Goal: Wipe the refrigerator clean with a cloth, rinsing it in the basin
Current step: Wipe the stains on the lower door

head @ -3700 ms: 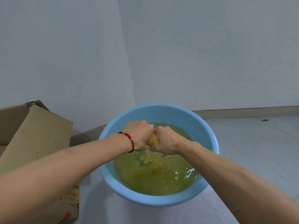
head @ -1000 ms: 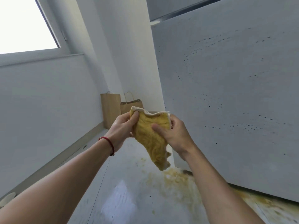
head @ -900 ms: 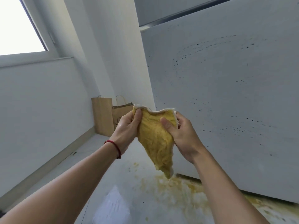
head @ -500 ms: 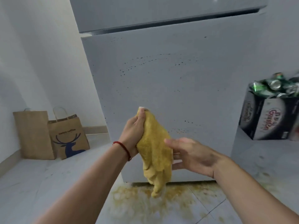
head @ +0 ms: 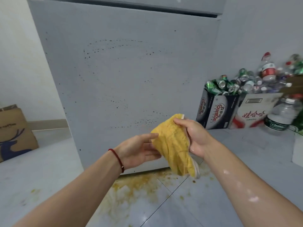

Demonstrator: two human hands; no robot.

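Note:
The grey refrigerator door [head: 124, 76] fills the middle of the head view, dotted with dark specks in curved lines. In front of its lower part I hold a wet yellow cloth [head: 172, 145]. My right hand [head: 195, 136] grips the cloth's top edge, thumb and fingers curled round it. My left hand [head: 139, 149], with a red string at the wrist, lies palm-up with straight fingers touching the cloth's left side. The cloth hangs down to a pale hem. The basin is out of view.
Yellow-brown spill [head: 139, 185] stains the tiled floor at the refrigerator's foot. Cardboard boxes [head: 218, 110] piled with crushed cans and plastic bottles [head: 282, 115] stand at the right. A brown paper bag [head: 14, 133] with a deer print stands at the left wall.
I wrung the cloth over the basin, then turned to the refrigerator. In the last half second the cloth passed from my left hand's grip to my right hand, and my left hand opened.

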